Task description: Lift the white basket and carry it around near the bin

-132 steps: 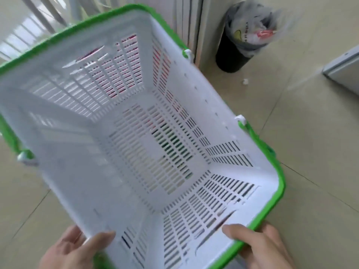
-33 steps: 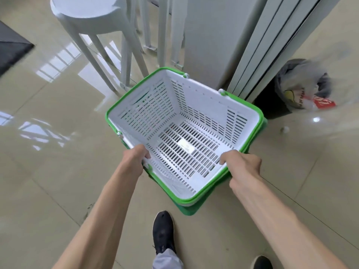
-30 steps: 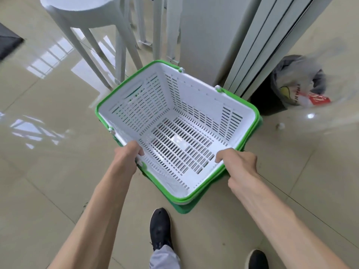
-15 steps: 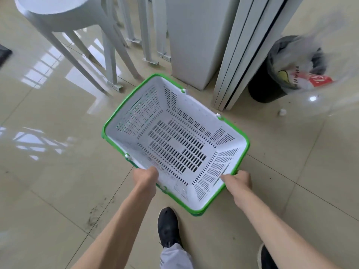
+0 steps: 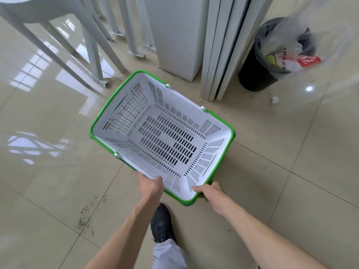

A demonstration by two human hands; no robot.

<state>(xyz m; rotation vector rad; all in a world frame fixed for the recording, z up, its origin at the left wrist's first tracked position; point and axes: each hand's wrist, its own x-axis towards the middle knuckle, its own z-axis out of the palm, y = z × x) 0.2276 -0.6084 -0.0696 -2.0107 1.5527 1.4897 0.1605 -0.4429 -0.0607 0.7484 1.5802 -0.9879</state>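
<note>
At the far left, the pale stool (image 5: 38, 10) stands on splayed legs over the glossy tiled floor (image 5: 48, 181), well clear of your work, so the basket has room on that side. Your left hand (image 5: 150, 186) grips the near long edge of the white slotted basket (image 5: 165, 136), fingers curled over the rim with the thumb side toward the inside wall; this hold at 1 near corner steadies that end. The basket itself sits low, on or just above the floor; which of the 2 cannot be told. It lies at a slant to your body, its green rim (image 5: 101, 117) running round all 4 sides and its open top facing you, and it holds nothing. A darker green edge shows under the near corner, which suggests a 2nd basket nested beneath, though that is not certain. Your right hand (image 5: 210, 192) clasps the near short end, thumb inside on the white wall and fingers wrapped under the rim, so the 2 hands share the near end and keep it level. Your black shoe (image 5: 161, 222) stands just behind the basket, between your forearms. Beyond, white panels (image 5: 219, 45) lean upright, and at the far right a black bin (image 5: 272, 55) with a clear liner stands well apart.
</note>
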